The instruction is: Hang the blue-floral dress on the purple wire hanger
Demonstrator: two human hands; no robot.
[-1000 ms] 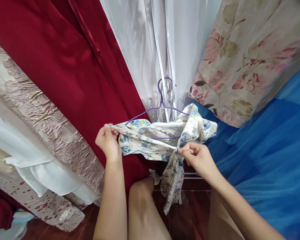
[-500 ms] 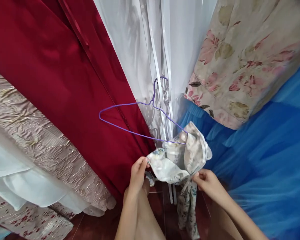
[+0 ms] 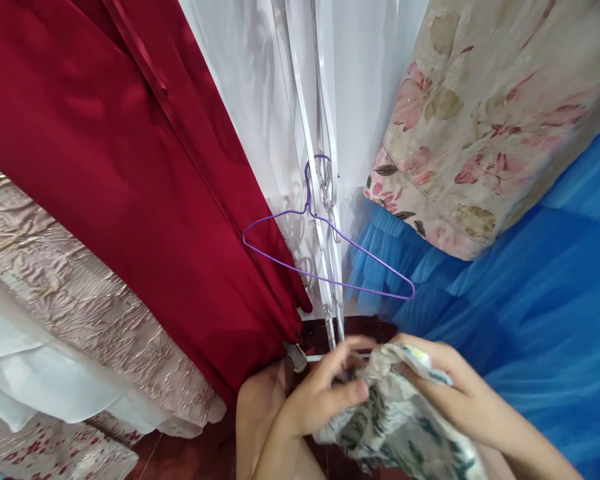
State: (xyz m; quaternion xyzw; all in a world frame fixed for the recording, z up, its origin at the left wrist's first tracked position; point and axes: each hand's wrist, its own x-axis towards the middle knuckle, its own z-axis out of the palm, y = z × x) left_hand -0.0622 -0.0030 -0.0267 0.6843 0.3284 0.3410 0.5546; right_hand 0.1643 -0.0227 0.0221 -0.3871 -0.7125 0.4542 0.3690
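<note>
Apparently light and limp, the cloth (image 3: 395, 420) below the hanger (image 3: 375, 291) suits an edge pinch; right hand (image 3: 445, 373) clamped on it, left hand (image 3: 320, 397) grip unclear.

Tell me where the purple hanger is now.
In the head view, the purple hanger hangs mid-picture by the white rack, spanning from red cloth to blue cloth, above the left hand and right hand.

Deep red cloth (image 3: 130, 167) and blue tulle (image 3: 490, 373) flank a white metal stand (image 3: 303, 107).
A pink-flowered fabric (image 3: 460, 133) overlaps the blue; textured brocade (image 3: 90, 293) hangs beside the red.
</note>
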